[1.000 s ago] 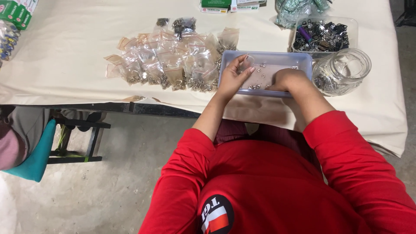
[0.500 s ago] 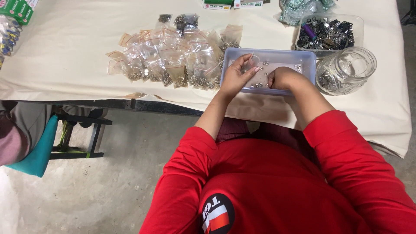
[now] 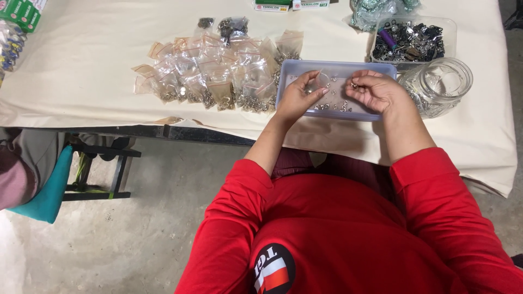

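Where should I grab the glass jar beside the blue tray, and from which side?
Take the glass jar around its narrower neck just below the rim, coming from above and from the near right. It stands upright with its mouth open, and its left side sits close to the blue tray, with the clear box of dark parts right behind it. The right hand is nearest.

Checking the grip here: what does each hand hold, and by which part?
Left hand pinches a small clear bag by its edge; right hand holds small metal pieces at its fingertips.
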